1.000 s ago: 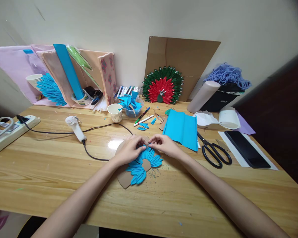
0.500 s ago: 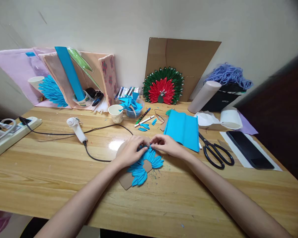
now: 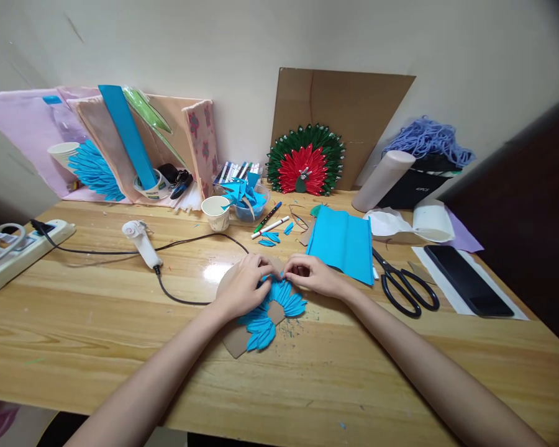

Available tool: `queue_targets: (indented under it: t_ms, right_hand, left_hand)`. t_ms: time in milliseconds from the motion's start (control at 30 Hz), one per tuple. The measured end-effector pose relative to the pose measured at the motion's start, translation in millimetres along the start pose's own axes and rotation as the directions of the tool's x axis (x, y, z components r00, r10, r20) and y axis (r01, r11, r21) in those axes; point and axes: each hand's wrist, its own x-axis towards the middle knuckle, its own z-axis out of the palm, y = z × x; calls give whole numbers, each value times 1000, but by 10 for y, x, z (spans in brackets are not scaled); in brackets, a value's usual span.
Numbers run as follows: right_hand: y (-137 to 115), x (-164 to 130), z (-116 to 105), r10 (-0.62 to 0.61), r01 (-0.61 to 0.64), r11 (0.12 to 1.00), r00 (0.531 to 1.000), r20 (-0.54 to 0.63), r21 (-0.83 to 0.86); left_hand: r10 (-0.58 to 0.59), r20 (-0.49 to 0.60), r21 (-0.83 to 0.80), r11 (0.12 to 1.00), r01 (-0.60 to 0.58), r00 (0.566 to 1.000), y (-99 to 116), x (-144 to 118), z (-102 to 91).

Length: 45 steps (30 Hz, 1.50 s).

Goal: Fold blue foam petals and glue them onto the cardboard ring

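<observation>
Both hands together, fingers curled

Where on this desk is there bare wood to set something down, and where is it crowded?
Bare wood lies along the near edge of the table, below the blue petal fan that the left hand and right hand press, and at near left, below the glue gun cord. Crowded: the back by the wall, and right around the scissors and phone.

Both hands on blue petal fan — wooden table
</observation>
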Motion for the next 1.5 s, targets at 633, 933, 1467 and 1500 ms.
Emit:
queue_targets:
  t_ms: [633, 933, 1467, 1500]
  right_hand:
    - [-20, -18, 13, -138, 140, 989, 990, 36, -50]
    - [-22, -22, 22, -161, 164, 982, 986, 40, -92]
    - [-27, -26, 14, -140, 143, 987, 989, 52, -76]
    - [-24, -27, 15, -139, 142, 987, 989, 53, -76]
  left_hand:
    - [-87, -9, 146, 985, 87, 996, 53, 58, 10]
    - [-94, 27, 145, 985, 89, 995, 62, 73, -14]
    - [-62, 54, 106, 993, 56, 997, 39, 95, -3]
    - [-54, 55, 106, 993, 48, 997, 37, 91, -3]
